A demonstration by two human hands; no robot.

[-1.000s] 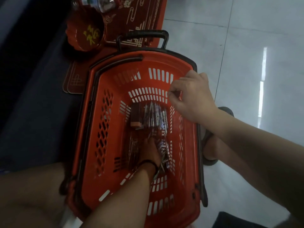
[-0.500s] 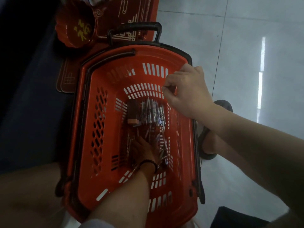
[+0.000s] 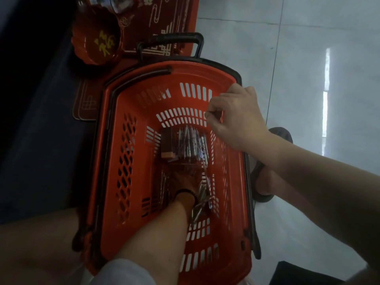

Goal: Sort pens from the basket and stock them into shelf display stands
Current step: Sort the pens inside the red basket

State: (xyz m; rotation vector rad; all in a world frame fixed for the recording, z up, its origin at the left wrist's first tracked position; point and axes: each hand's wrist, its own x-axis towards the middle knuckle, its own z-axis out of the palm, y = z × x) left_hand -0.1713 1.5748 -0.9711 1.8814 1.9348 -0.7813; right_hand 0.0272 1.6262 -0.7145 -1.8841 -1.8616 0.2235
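An orange plastic basket (image 3: 131, 124) with black handles stands on the floor between my knees. A row of white patterned pens (image 3: 193, 144) lies on its bottom beside a brown box (image 3: 168, 144). More loose pens (image 3: 202, 199) lie nearer to me. My left hand (image 3: 183, 183), a black band on its wrist, reaches down to the basket bottom among the loose pens; its fingers are too dim to read. My right hand (image 3: 238, 118) hovers over the basket's right rim, fingers curled, pinching a thin dark object that looks like a pen.
A red dish with a gold character (image 3: 98, 44) and red patterned mats (image 3: 164, 19) lie beyond the basket. Pale glossy floor tiles (image 3: 308, 58) spread to the right. My sandalled foot (image 3: 265, 182) rests by the basket's right side. A dark shelf base (image 3: 30, 120) runs along the left.
My left hand stays at the basket bottom, shifting slightly among the loose pens. My right hand keeps its place at the rim. The view shifts a little with my head.
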